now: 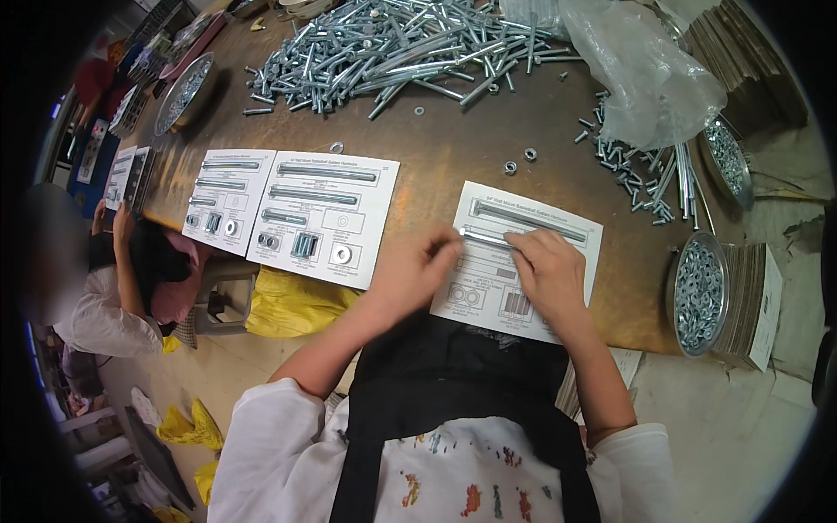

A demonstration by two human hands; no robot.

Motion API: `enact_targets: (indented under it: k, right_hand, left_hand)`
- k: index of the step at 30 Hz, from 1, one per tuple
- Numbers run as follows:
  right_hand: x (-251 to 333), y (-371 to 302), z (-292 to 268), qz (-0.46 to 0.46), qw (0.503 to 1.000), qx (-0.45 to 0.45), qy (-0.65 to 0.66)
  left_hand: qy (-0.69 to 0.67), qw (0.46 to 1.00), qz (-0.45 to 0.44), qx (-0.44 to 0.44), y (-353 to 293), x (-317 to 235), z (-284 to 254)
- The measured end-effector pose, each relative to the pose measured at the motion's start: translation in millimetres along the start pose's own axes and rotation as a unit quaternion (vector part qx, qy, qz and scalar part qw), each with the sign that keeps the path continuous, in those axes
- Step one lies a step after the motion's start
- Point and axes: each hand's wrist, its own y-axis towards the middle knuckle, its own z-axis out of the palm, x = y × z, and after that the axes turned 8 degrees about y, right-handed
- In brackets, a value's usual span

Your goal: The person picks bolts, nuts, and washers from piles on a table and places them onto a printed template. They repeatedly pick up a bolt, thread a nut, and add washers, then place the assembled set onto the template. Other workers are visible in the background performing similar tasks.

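Observation:
A white printed card (484,266) lies in front of me at the table's edge, with drawn outlines of hardware on it. One long bolt (528,220) rests across its top outline. Below that is a shorter bolt (485,235), lying over the second row. My left hand (411,277) is closed at the bolt's left end, thumb and fingertips pinched together. My right hand (551,272) has its fingertips closed on the same bolt's right end, and its palm covers part of the card. The lower outlines that show hold no hardware.
Left of me lie a filled card (364,228) and another card (248,174) with bolts, nuts and washers. A bolt pile (375,52) spreads at the back. A bowl of washers (700,292) stands right, beside stacked cards (751,305). A plastic bag (645,83) and a co-worker (113,296) are nearby.

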Motion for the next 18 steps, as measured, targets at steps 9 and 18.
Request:
enact_targets:
  k: [9, 18]
  right_hand:
    - [-11.6, -6.6, 0.2, -0.009, 0.999, -0.003, -0.042]
    - [-87.0, 87.9, -3.0, -0.021, 0.995, -0.072, -0.062]
  left_hand:
    - [0.164, 0.978, 0.131, -0.002, 29.9, 19.2, 8.5]
    - [0.205, 0.945, 0.243, -0.069, 127.8, -13.3, 30.0]
